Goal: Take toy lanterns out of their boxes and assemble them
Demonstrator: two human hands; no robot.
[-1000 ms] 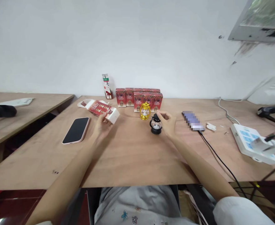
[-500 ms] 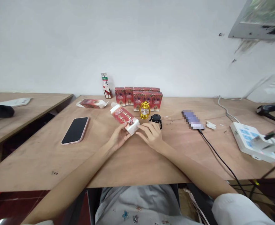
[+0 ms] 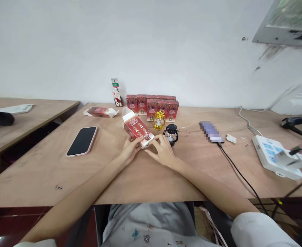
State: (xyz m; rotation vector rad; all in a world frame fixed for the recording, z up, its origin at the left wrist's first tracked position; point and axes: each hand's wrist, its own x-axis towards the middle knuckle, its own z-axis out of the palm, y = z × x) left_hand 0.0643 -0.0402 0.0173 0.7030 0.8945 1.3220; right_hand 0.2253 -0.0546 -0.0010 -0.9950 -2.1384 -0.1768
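Observation:
A red printed box (image 3: 137, 127) with white flaps is held at a tilt above the table, its far end flap standing up. My left hand (image 3: 130, 148) is closed around its left side near the close end. The fingers of my right hand (image 3: 161, 148) pinch at the white flap of that near end, with the thumb below. Just beyond my right hand stands a black miniature lantern (image 3: 171, 133). A gold miniature lantern (image 3: 159, 120) stands behind the box, in front of several upright red boxes (image 3: 162, 107).
An opened red box (image 3: 101, 112) lies at the back left, near a bottle-like package (image 3: 117, 93). A black phone (image 3: 82, 141) lies left. On the right are a charging phone (image 3: 211, 131), a white scrap (image 3: 231, 138) and a white power strip (image 3: 276, 156).
The box's near end has tilted down and its body looks fuller. My right hand has shifted slightly left along the end flap, uncovering more of the black lantern.

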